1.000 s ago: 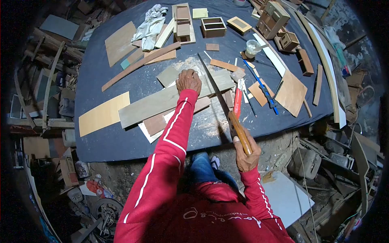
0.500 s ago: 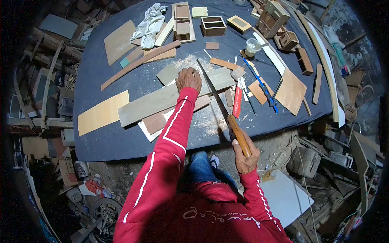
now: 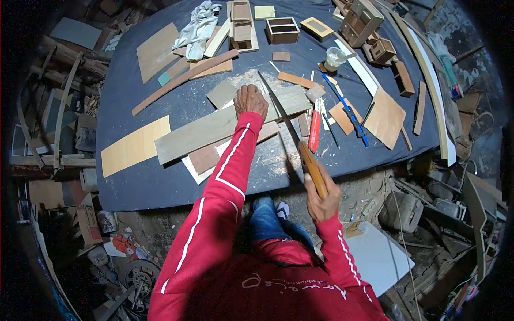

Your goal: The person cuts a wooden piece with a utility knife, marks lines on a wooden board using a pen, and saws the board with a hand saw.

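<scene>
My right hand (image 3: 324,199) is closed round the wooden handle of a hand saw (image 3: 315,170). The saw's dark blade slants away to the upper left and crosses the long grey-brown board (image 3: 198,135) near its right end. My left hand (image 3: 250,101) presses on that board just left of the blade, fingers bent toward its far edge. Under the board lie a brown wood strip (image 3: 205,159) and a pale piece. Close to the blade's right side are a red-handled tool (image 3: 314,134) and a pencil (image 3: 333,136).
A dark cloth covers the table (image 3: 144,190). On it lie a thin yellowish panel (image 3: 136,147), a long brown strip (image 3: 184,83), a blue bar-like tool (image 3: 348,115), a plastic cup (image 3: 335,58) and a crumpled cloth (image 3: 198,32). Small wooden boxes (image 3: 282,31) stand at the back.
My right hand has pushed the saw a little forward and to the upper left across the board. My left hand stays on the board.
</scene>
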Motion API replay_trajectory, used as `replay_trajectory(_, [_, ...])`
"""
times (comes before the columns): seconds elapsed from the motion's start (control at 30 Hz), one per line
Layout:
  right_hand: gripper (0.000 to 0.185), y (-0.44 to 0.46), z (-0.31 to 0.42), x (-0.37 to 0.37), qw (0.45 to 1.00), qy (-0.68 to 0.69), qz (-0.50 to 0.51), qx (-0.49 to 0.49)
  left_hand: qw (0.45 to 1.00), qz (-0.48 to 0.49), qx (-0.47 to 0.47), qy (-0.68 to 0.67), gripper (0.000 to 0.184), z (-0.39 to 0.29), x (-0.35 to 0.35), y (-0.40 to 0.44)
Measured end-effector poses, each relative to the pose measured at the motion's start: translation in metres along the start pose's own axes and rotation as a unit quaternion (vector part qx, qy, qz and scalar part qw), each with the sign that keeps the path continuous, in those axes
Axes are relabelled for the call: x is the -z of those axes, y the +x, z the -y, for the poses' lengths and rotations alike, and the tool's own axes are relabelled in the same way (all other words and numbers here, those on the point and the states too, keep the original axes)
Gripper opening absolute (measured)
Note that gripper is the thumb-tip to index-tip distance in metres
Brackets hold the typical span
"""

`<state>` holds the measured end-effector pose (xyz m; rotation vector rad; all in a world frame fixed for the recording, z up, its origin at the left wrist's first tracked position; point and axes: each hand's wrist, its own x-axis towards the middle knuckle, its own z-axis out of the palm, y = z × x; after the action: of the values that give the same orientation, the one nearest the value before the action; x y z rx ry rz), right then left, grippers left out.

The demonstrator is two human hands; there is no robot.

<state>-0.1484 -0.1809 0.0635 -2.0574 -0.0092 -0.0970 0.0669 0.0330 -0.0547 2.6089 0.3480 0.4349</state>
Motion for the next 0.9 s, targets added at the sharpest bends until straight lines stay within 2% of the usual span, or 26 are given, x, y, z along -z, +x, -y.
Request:
replay_trajectory(0.13, [0.036,0.008,-0.006,-0.015,0.997,0.055,-0.033,0.034,1.0,-0.013,-0.007,-0.02,0.015,0.005,-0.002,-0.001])
replay_trajectory(0.23, [0.04,0.007,-0.004,-0.012,0.998,0.064,-0.012,-0.011,0.999,0.0,-0.029,-0.031,0.017,0.007,0.0,-0.002])
replay_trajectory(0.3, [0.043,0.006,-0.001,-0.011,0.996,0.075,0.008,-0.04,0.992,-0.025,-0.109,0.053,0.02,0.008,0.006,-0.013])
replay_trajectory(0.43, [0.045,0.004,-0.013,-0.016,0.996,0.083,0.0,-0.02,0.991,-0.035,-0.101,0.076,0.028,0.005,0.012,-0.036])
replay_trajectory(0.5, [0.043,0.007,-0.018,-0.021,0.994,0.054,-0.033,0.085,0.989,-0.047,-0.116,0.077,0.029,0.006,0.014,-0.037])
replay_trajectory(0.53, [0.043,0.007,-0.017,-0.02,0.995,0.053,-0.032,0.084,0.987,-0.058,-0.13,0.077,0.03,0.006,0.014,-0.039])
replay_trajectory(0.67, [0.043,-0.001,-0.013,-0.011,0.997,0.059,-0.009,0.038,0.993,-0.035,-0.082,0.075,0.031,0.0,0.017,-0.039])
replay_trajectory(0.9, [0.043,-0.048,0.002,0.028,0.999,0.046,0.009,0.008,0.991,-0.046,-0.086,0.096,0.03,0.0,0.015,-0.04])
